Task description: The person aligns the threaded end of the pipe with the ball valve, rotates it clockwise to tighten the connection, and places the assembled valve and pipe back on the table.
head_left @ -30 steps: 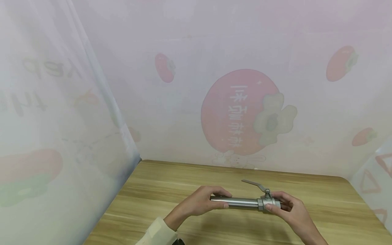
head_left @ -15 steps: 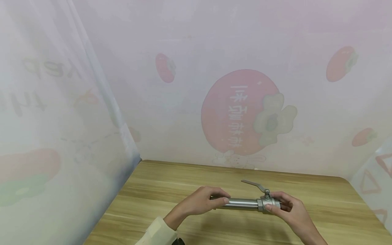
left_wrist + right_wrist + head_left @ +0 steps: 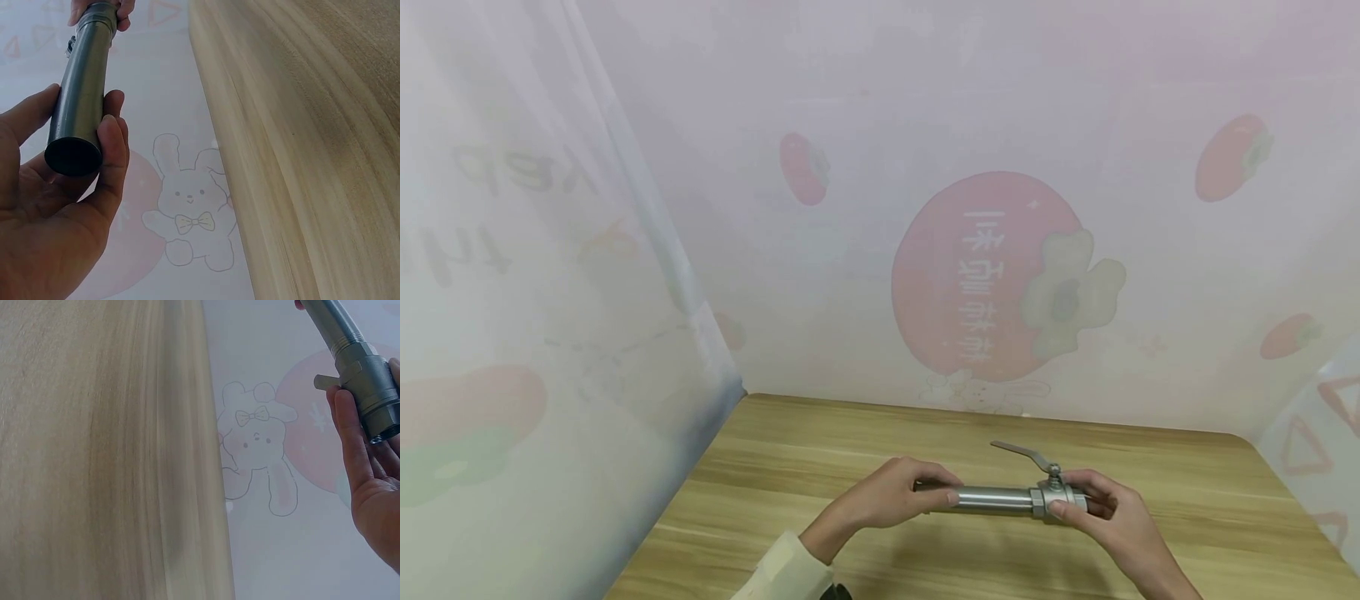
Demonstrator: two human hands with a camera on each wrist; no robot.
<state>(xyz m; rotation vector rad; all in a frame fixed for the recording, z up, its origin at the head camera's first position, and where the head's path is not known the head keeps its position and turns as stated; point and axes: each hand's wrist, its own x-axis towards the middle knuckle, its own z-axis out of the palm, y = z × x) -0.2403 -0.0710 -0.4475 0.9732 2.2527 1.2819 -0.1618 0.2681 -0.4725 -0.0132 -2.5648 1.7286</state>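
Pipe point(image 3: 996, 499) and valve point(image 3: 1060, 497) sit joined end to end above the table point(image 3: 805, 437), the left hand point(image 3: 895, 493) pinching the pipe's free end, the right hand point(image 3: 1120, 515) grasping the valve's body. Both are best kept in one straight line, the right grip firm and clear of the lever point(image 3: 1021, 449), with any twisting left to the left fingers.
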